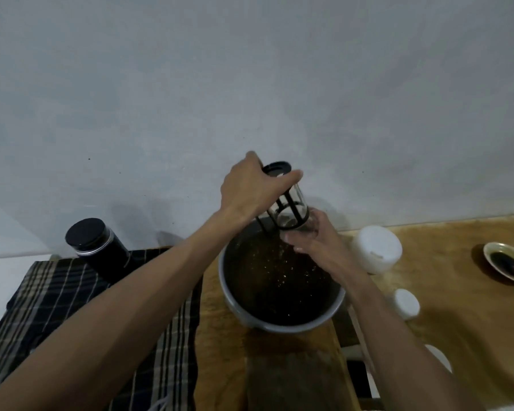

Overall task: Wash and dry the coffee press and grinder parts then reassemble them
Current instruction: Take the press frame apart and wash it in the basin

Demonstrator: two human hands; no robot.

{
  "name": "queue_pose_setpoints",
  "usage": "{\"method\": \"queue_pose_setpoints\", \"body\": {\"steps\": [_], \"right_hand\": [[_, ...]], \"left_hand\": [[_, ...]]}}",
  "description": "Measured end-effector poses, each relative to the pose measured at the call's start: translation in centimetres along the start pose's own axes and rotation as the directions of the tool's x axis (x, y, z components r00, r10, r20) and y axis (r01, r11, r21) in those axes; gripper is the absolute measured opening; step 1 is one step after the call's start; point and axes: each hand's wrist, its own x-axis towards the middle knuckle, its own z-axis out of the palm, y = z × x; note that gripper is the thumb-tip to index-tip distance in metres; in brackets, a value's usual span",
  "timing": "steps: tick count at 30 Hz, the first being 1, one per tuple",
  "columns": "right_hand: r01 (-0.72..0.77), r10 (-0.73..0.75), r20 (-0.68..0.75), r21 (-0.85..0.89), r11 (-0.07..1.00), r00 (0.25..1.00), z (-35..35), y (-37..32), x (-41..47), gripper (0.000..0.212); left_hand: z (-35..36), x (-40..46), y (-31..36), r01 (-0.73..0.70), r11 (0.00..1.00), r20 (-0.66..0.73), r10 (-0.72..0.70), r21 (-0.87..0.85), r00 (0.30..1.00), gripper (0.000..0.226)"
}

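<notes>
Glass and black frame: the coffee press carafe (285, 200) is held tipped, mouth downward, over a grey basin (282, 321) of dark water flecked with grounds. Left hand (250, 188) grasps the carafe near its black base, fingers wrapped round the upper end. Right hand (312, 235) curls round the lower glass rim, just above the water surface.

Step in hand, as I judge it: washing, specifically rinsing or emptying the carafe into the basin. No drying or reassembly begun, by the look of it.

Basin sits on a worn wooden board (220, 336). To its left, a dark checked cloth (72, 307) with a black lidded jar (97, 244) at its far edge; whether this is the grinder, I cannot tell. To the right, two white lidded containers (376, 250) and a small dish (506, 262) holding dark liquid.

Next move likely calls for a firm two-handed hold while the wet glass drains, then carrying it across to the cloth without knocking the rim on the basin edge.
</notes>
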Motion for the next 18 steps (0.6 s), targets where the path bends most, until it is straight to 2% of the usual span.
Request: {"method": "queue_pose_setpoints", "body": {"steps": [3,5,7,9,11,13,15,18], "right_hand": [[0.068,-0.077,-0.088,-0.106,0.992,0.993,-0.2,-1.2,-0.6,0.089],[0.044,-0.065,-0.110,-0.184,0.982,0.992,0.3,0.0,-0.1,0.080],[-0.047,0.023,-0.067,-0.372,0.927,0.997,1.1,3.3,0.2,0.068],[-0.121,0.121,-0.028,-0.440,0.890,0.992,1.9,8.2,0.5,0.072],[-0.125,0.121,-0.034,-0.405,0.906,0.992,2.4,8.6,-0.1,0.084],[-0.125,0.090,-0.104,-0.406,0.905,0.990,2.5,7.3,-0.5,0.097],[-0.111,0.051,-0.147,-0.443,0.889,0.988,2.3,5.9,-0.7,0.110],[-0.028,-0.058,-0.169,-0.468,0.883,0.984,2.0,4.5,-0.2,0.101]], "left_hand": [[-1.5,-0.3,1.9,-0.158,0.985,-0.092,0.164,0.072,0.982,0.066],[-0.4,-0.8,1.3,-0.245,0.957,-0.053,0.256,0.157,0.965,0.068],[2.3,-1.5,-1.1,-0.227,0.934,0.145,0.194,0.275,0.970,0.078],[4.7,-2.9,-3.7,-0.210,0.926,0.304,0.112,0.313,0.946,0.085],[5.6,-3.4,-4.4,-0.250,0.922,0.296,0.161,0.294,0.941,0.081],[5.5,-3.2,-3.7,-0.312,0.899,0.246,0.242,0.307,0.939,0.079],[4.9,-2.3,-2.7,-0.304,0.903,0.249,0.233,0.303,0.940,0.078],[3.6,-0.7,-2.1,-0.284,0.916,0.278,0.205,0.284,0.938,0.070]]}}
